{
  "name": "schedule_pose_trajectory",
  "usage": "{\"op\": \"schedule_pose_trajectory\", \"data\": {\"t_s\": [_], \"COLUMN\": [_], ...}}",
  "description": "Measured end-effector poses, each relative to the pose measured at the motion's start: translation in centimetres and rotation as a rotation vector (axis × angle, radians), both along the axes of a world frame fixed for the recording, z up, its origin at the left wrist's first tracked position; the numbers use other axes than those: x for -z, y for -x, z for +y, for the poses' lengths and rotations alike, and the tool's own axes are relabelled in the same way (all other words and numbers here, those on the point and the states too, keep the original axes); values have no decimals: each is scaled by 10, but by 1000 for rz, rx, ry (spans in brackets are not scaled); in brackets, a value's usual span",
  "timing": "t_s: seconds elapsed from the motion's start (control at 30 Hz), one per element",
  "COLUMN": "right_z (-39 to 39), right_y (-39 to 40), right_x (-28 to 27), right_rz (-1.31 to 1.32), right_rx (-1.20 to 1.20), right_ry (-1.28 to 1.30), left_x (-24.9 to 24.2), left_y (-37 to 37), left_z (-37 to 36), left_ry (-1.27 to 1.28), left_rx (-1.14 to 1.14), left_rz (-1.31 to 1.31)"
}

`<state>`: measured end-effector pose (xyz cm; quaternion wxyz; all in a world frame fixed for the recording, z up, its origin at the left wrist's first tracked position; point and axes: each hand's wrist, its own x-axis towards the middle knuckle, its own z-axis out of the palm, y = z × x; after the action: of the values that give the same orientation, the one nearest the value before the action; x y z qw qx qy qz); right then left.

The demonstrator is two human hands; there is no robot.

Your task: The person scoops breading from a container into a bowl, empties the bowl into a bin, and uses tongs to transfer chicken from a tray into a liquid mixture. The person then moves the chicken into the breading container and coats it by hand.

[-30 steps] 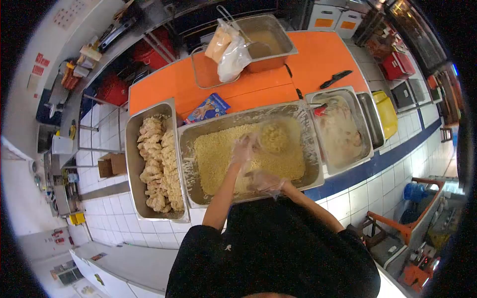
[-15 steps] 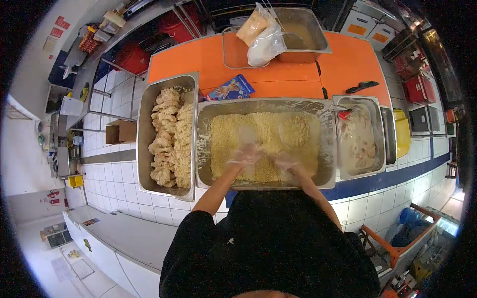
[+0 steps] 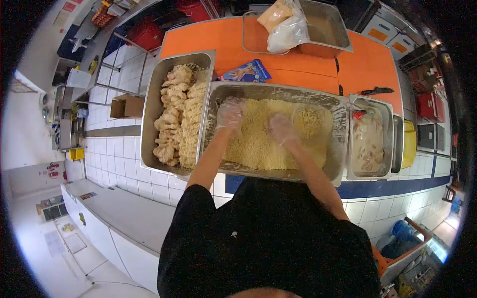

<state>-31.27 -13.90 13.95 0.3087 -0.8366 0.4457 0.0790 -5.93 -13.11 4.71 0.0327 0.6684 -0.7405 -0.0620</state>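
Observation:
Both my hands wear clear plastic gloves and are inside a deep steel pan [image 3: 278,91] of pale yellow breading crumbs [image 3: 263,149]. My left hand [image 3: 231,115] is slightly blurred at the pan's far left, against the crumbs, its fingers looking stretched out. Near the middle, my right hand [image 3: 282,127] touches the crumbs with its fingers partly apart; the tips are hard to make out. No object shows in either hand. To the right of it, a round mound of clumpier crumbs [image 3: 308,123] lies in the pan.
Left stands a steel pan of breaded chicken pieces [image 3: 174,109]. At right is a pan of milky liquid with pieces in it [image 3: 367,144]. The orange table [image 3: 298,74] also bears a blue glove packet [image 3: 246,71], a black-handled knife [image 3: 377,91], a plastic bag [image 3: 288,32] and another steel container [image 3: 323,42].
My left hand has moved away and left through the crumbs to the pan's far left. My right hand has shifted toward the far side. The camera view has shifted and turned slightly.

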Motion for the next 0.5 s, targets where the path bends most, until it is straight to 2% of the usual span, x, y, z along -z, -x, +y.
{"op": "schedule_pose_trajectory", "data": {"t_s": [0.03, 0.07, 0.1, 0.13, 0.17, 0.23, 0.27, 0.33, 0.37, 0.43, 0.5], "right_z": [-2, 6, 26, 40, 44, 48, 57, 71, 66, 56, 49], "right_y": [2, 4, 9, 13, 13, 12, 13, 24, 30, 27, 17], "right_x": [17, 40, 70, 85, 80, 64, 84, 144, 140, 121, 98], "right_rz": [67, 62, 82, 105, 103, -30, -31, -1105, -1106, -997, -889], "right_rx": [-97, -95, -9, 78, 83, 145, 150, 728, 740, 896, 1046], "right_ry": [124, 128, 139, 149, 148, -149, -148, -907, -884, -805, -741], "left_x": [68, 146, 23, -128, -123, -85, -26, 84, 84, 68, -52], "left_y": [-26, -55, -10, 44, 52, 54, 41, 17, 23, 42, 91], "left_z": [9, 22, 31, 39, 64, 95, 97, 102, 93, 69, 47], "left_ry": [29, 168, -287, -692, -693, -314, -245, -112, -104, -266, -395], "left_rx": [87, 235, -39, -347, -344, -31, 19, 132, 151, 101, -77], "left_rz": [45, 60, 161, 121, 117, 165, 240, 376, 387, 556, 383]}}
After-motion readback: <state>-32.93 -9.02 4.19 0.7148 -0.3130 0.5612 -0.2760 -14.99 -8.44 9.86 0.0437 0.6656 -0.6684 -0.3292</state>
